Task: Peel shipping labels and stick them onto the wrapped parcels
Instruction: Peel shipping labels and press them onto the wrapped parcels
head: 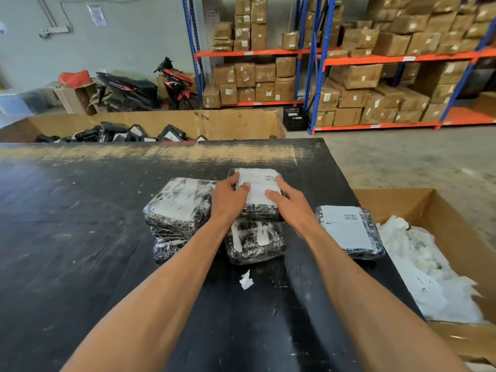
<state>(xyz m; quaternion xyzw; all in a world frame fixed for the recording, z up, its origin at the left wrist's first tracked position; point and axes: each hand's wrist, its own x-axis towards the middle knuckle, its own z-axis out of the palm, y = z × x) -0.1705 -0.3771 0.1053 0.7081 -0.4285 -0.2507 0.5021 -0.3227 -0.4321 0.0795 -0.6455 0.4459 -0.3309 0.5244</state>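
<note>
A white shipping label [259, 185] lies on the top wrapped parcel [257, 210] of a middle stack on the black table [80, 237]. My left hand [229, 198] presses the label's left part with flat fingers. My right hand [288, 201] presses its right part, fingers straight. Another black wrapped parcel [253, 242] sits under and in front of that one. To the left stands a stack of wrapped parcels [178, 208] without a label. At the right lies a labelled parcel [350, 230].
A cardboard box [440, 208] at the table's right holds white label backing paper [426, 275]. A paper scrap [245, 280] lies on the table. Behind the table a big carton [241, 122] holds several labelled parcels [120, 132]. Shelves of boxes [375, 76] stand behind.
</note>
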